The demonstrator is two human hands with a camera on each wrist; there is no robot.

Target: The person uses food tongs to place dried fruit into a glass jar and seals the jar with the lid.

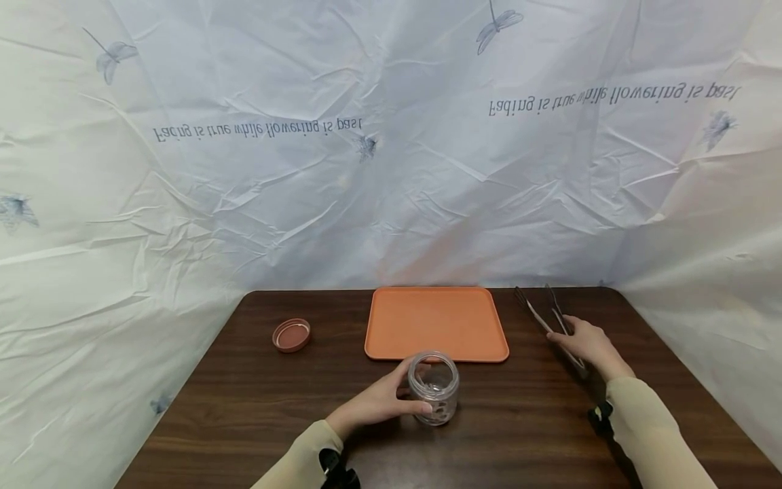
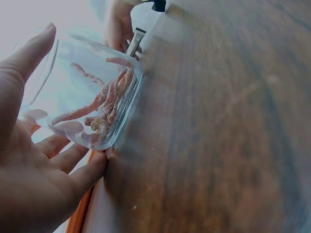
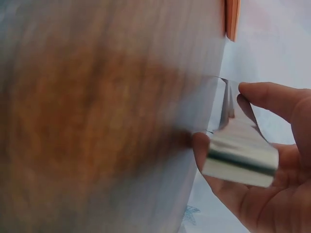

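Observation:
On the near middle of the table stands a clear open jar (image 1: pixel 444 406). My left hand (image 1: pixel 375 402) grips it from the left, the thumb at the near side and the fingers behind. Inside lie several thin, pinkish strips with a whitish coating (image 2: pixel 109 99), mostly low in the jar; their kind cannot be told. At the right, my right hand (image 1: pixel 588 345) holds metal tongs (image 1: pixel 539 319) between thumb and fingers. The tongs' two arms are spread, with their tips toward the back edge. In the right wrist view the bent end of the tongs (image 3: pixel 240 160) faces the camera.
An orange rectangular tray (image 1: pixel 435 322) lies at the back middle of the dark wooden table (image 1: pixel 256 421), just behind the jar. A round reddish-brown lid (image 1: pixel 291 335) lies to the left, its inside facing up. Pale printed sheeting (image 1: pixel 391 190) hangs behind and at both sides.

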